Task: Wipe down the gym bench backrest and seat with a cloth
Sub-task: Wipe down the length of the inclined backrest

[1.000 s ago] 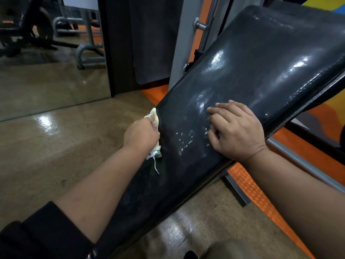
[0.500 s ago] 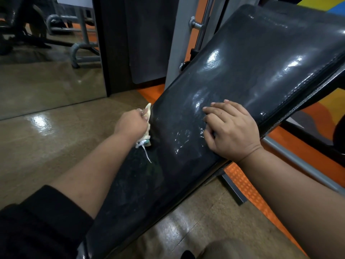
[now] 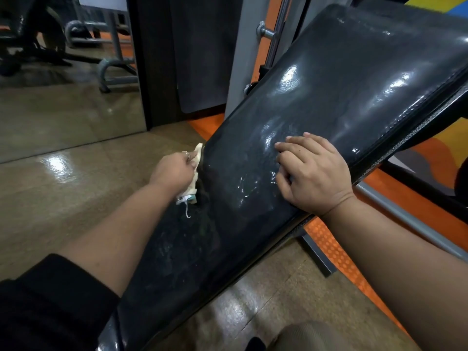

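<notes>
our left hand [image 3: 174,171] pinching the cloth [image 3: 194,177] on the backrest [image 3: 329,97] edge | right hand [image 3: 314,173] pressed flat, fingers loosely spread

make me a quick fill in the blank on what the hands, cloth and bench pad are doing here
1. The cloth is held by the ____ hand.
2. The right hand rests on the black pad and holds ____.
3. The left hand presses the cloth against the pad's ____ edge.
4. The pad's surface looks wet and ____ under the lights.

Missing words: left; nothing; left; shiny
</notes>
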